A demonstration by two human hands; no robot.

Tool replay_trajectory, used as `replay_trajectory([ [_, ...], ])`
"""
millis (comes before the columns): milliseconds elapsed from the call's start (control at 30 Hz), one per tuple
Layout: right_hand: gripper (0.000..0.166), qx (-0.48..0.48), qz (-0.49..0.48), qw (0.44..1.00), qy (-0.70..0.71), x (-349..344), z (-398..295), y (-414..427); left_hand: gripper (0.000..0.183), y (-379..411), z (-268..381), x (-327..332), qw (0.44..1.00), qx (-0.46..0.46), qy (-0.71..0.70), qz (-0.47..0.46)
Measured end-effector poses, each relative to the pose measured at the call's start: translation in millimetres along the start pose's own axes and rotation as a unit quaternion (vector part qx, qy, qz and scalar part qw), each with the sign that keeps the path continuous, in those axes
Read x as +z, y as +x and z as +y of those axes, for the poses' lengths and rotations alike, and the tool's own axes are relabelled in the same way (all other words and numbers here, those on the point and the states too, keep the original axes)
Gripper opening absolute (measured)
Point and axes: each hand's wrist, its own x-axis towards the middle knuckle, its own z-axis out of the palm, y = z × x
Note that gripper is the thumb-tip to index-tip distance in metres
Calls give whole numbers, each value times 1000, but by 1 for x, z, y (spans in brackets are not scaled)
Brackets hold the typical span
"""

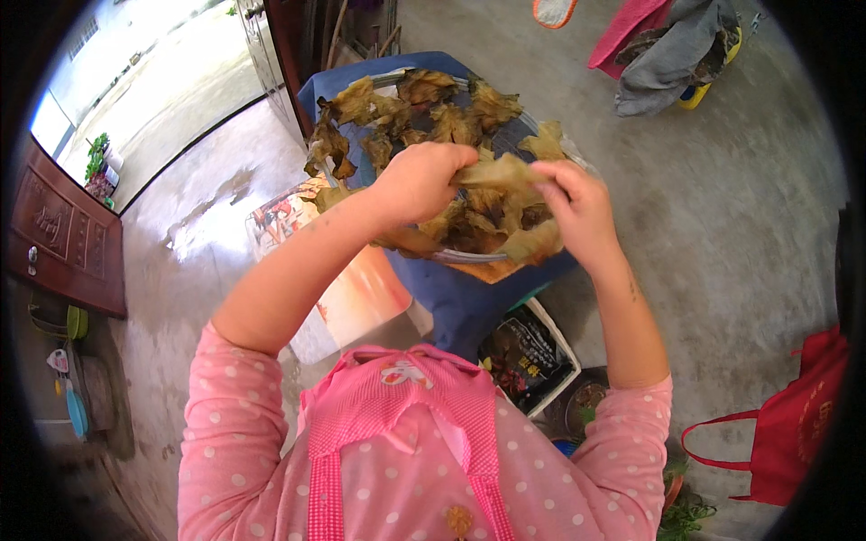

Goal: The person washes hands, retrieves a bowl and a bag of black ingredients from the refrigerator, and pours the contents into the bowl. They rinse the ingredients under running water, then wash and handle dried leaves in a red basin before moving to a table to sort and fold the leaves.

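Between my two hands a limp, yellow-brown leaf (pixel 499 174) is stretched out sideways. My left hand (pixel 423 182) grips its left end, while the fingers of my right hand (pixel 575 203) pinch the right end. Below it lies a round tray with a pale rim (pixel 467 257), strewn with several wilted brown and yellow leaves (pixel 460 125). Some leaves hang over the rim, such as the dark one (pixel 330 145) at the far left. Under the tray a blue cloth (pixel 446 291) covers a stand whose form I cannot tell.
A printed board (pixel 358 297) is left of the cloth. Beneath it to the right stands a box with a black printed cover (pixel 524 355). A red bag (pixel 785 433) lies at right, grey cloth (pixel 666 64) at upper right. The wooden door (pixel 67 226) is at left.
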Motion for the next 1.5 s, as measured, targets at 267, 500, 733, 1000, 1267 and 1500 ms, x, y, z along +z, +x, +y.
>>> replay_trajectory([
  [267, 29, -98, -198, 973, -63, 31, -15, -58, 35, -31, -1, -16, 969, 82, -88, -217],
  [500, 23, -121, -274, 950, -91, 31, -15, -55, 18, -51, 17, 11, 978, 131, -21, -162],
  [733, 13, 30, -202, 974, 99, 15, 10, -19, 9, -69, 24, 34, 985, 118, 95, -78],
  [1000, 41, 245, -459, 783, -341, 77, 129, 61, 23, -74, 28, 33, 982, 138, 113, -64],
  [1267, 57, 192, -248, 949, -26, 43, 126, 92, 25, -78, 20, 23, 981, 149, 73, -105],
  [1500, 33, 152, -246, 956, -51, 30, 78, 105, 38, -75, 8, 1, 987, 154, -37, -16],
])
